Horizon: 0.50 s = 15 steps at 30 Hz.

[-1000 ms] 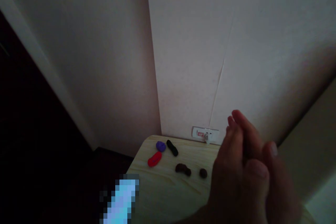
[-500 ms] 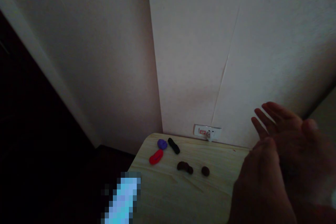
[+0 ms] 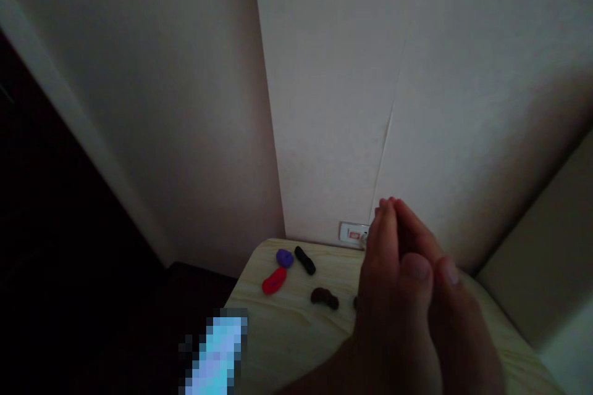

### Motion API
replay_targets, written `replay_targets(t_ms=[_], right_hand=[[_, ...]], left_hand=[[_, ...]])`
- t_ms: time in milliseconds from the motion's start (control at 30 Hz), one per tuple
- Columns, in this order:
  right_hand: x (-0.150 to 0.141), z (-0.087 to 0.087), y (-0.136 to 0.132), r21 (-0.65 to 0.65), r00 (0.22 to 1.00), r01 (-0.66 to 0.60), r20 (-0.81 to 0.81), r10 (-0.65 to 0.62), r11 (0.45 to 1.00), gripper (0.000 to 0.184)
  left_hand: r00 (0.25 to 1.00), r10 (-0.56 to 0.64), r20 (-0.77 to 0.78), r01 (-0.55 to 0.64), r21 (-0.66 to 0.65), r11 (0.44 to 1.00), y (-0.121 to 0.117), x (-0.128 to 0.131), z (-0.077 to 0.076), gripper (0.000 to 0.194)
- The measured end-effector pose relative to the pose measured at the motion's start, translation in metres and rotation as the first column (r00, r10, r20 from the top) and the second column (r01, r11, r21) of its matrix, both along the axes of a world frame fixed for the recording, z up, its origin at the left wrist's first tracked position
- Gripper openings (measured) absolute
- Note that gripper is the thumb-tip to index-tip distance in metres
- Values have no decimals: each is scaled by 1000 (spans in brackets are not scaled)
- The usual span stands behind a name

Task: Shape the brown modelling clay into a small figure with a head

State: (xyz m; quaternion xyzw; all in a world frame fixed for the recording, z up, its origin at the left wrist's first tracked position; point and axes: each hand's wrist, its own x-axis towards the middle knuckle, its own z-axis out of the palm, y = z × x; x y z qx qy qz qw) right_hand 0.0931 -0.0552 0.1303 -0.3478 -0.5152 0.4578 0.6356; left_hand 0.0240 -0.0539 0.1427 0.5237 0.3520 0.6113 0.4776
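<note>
My left hand [image 3: 393, 302] and my right hand [image 3: 458, 315] are raised above the table, palm against palm with the fingers extended and pointing away from me. Whatever lies between the palms, if anything, is hidden. Left of my hands, a bent brown lump of modelling clay [image 3: 324, 298] rests on the table. A small dark brown ball [image 3: 356, 303] is mostly covered by my left hand. Farther back are a black clay roll [image 3: 305, 260], a purple clay lump [image 3: 284, 258] and a red clay piece [image 3: 274, 281].
The pale wood-grain table [image 3: 287, 345] stands against the wall [image 3: 324, 105]. A white wall socket [image 3: 352, 232] sits just above its back edge, partly behind my hands. A bright pixelated patch [image 3: 217, 352] covers something at the front left. A light panel [image 3: 542, 259] stands at the right.
Both hands have moved left and come together palm to palm; before, they were offset with the right palm showing. They now cover most of the brown ball and part of the socket.
</note>
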Motion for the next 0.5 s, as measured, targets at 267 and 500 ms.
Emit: replay_targets(t_ms=[267,500], right_hand=[[-14,-11,-7,116,982,-123,160,104,986,62],[-2,-7,14,-14,998,50,-25,-50,999,58]], left_hand=[[979,134,153,-133,-13,991,20,-21,19,63],[1000,-3,11,3,1,1000,-1,1,6,68]])
